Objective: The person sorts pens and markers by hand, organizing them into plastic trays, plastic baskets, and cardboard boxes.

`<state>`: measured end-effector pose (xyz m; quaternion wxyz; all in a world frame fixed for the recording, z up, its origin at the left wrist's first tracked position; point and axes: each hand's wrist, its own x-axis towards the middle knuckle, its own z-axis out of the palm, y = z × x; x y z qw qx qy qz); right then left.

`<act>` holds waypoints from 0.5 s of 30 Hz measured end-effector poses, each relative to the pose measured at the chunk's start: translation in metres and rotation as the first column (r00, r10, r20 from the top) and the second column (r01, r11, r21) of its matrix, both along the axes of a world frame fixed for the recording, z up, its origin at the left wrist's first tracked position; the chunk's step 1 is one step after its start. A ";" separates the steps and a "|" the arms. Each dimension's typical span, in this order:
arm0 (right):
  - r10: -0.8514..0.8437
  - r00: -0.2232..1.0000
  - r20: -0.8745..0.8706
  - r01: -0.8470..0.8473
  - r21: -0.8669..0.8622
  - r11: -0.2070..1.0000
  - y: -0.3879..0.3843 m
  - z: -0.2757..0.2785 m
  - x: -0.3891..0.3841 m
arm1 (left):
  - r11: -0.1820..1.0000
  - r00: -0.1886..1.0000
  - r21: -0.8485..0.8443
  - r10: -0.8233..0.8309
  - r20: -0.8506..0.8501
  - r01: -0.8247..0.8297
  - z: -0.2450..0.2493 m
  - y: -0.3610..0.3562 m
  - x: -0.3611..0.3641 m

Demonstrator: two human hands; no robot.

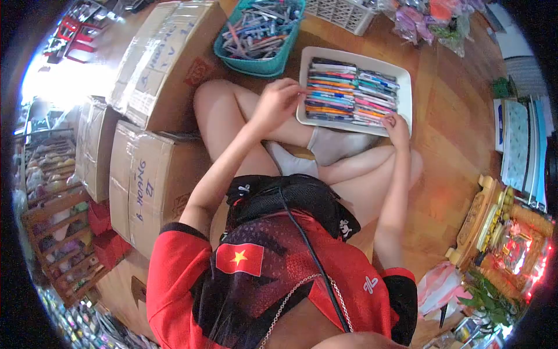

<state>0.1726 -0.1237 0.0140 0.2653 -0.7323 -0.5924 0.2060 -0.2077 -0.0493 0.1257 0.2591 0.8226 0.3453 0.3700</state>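
Note:
A white tray (405,87) lies just beyond my crossed legs, with pens (331,87) laid side by side in two columns. At the tray's left rim is my left hand (281,103), its fingers pinched at the end of an orange pen in the left column. My right hand (397,130) is over the near right corner of the tray. Its fingers are curled together by the pen ends of the right column; whatever is between them is too small to make out. A teal basket (256,68) heaped with loose pens stands beyond my left hand.
Taped cardboard boxes (136,180) stand close on my left. A white crate (340,16) and plastic-wrapped bundles (433,20) are at the back. On the right are a lit, carved wooden altar (514,250) and a leafy plant (491,299). A wooden rack (64,244) is at far left.

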 end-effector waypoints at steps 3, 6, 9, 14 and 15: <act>-0.006 1.000 0.029 0.005 0.015 1.000 0.001 -0.013 0.007 | 0.955 0.956 0.142 0.275 -0.101 -0.260 0.009 0.028 -0.045; -0.031 0.999 0.014 0.031 0.001 1.000 0.001 -0.012 0.006 | 0.846 0.846 0.193 0.522 -0.110 -0.497 0.015 0.088 -0.062; -0.055 0.998 0.043 0.056 -0.003 0.998 -0.003 -0.011 0.007 | 0.822 0.749 0.214 0.570 -0.339 -0.528 0.002 0.156 -0.058; -0.147 0.989 -0.032 0.147 0.007 0.989 -0.010 0.002 0.001 | 0.789 0.517 0.492 0.613 -0.597 -0.368 -0.004 0.204 -0.036; -0.152 0.987 -0.048 0.153 0.019 0.988 -0.010 0.001 0.002 | 0.803 0.467 0.487 0.596 -0.653 -0.344 -0.007 0.207 -0.034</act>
